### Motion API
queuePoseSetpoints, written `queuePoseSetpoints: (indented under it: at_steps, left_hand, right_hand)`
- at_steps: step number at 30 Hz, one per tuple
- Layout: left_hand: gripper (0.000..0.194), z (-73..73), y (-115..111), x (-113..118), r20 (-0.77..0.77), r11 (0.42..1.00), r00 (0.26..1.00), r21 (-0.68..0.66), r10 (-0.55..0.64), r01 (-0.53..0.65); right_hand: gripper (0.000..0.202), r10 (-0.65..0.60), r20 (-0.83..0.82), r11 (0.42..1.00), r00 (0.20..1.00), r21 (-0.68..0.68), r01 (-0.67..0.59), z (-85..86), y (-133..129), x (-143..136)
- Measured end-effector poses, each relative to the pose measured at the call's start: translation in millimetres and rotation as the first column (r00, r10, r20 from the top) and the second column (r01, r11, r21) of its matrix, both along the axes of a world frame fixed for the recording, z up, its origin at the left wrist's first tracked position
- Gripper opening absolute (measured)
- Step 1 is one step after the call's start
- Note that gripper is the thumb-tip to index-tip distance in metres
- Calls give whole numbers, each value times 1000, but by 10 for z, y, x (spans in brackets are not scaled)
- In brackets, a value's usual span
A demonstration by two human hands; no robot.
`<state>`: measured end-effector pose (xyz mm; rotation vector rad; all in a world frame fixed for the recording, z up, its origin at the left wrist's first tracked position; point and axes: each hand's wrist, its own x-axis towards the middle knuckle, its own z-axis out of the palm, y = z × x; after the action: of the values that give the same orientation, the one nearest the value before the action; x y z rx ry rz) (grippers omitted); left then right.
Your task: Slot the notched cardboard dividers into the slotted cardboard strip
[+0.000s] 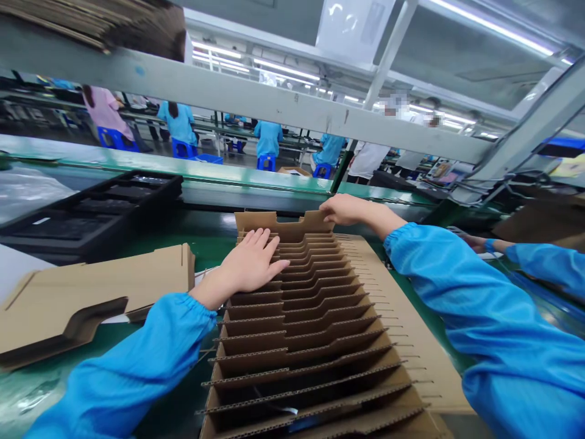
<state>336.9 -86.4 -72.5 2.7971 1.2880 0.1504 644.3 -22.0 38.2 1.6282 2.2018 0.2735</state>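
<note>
A long cardboard divider insert (315, 323) runs away from me, with several upright partitions in a row and a slotted side flap (402, 317) folded out on its right. My left hand (253, 262) lies with fingers spread on the top edges of the far left partitions. At the far end, my right hand (345, 209) pinches the top right corner of an upright notched cardboard sheet (287, 227). The lower part of that sheet is hidden behind the other partitions.
Left of the insert lies a stack of cut cardboard sheets (95, 286), with a black compartment tray (91, 210) behind it. A co-worker's blue sleeve (543, 259) reaches in at right. A grey beam (274, 110) crosses above the bench; more cardboard (91, 21) rests on it.
</note>
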Motion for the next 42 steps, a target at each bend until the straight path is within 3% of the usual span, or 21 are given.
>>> queuePoseSetpoints:
  at_steps: [6,11,14,17,21,26,33,42]
  left_hand:
    - [86,-57,32,-3,25,1000,1000,20,-16,16]
    - [87,-38,16,-7,58,999,998,25,-28,27]
    - [87,-2,-8,-1,52,1000,998,17,-27,27]
    - [87,33,-16,1,42,1000,999,-6,-11,11]
    - [94,68,55,-5,50,999,999,-46,7,-5]
    - [98,43,156,15,38,999,998,-8,54,-54]
    - [91,49,113,28,38,998,998,7,57,-57]
    - [95,66,124,30,64,999,997,-3,49,-49]
  right_hand:
    - [33,-34,-20,999,999,19,34,-106,-79,-45]
    - [61,152,-244,976,958,192,-106,-372,-273,-13]
    - [64,203,-407,979,890,106,-175,-654,-340,-27]
    - [69,198,-416,979,888,38,-201,-789,-363,-77]
    - [59,258,-317,965,913,36,-261,-621,-315,-194]
    - [34,233,-246,970,941,130,-206,-392,-35,-577]
    - [27,252,-218,965,943,134,-227,-530,414,-1206]
    - [21,252,-168,964,953,126,-233,-589,508,-1160]
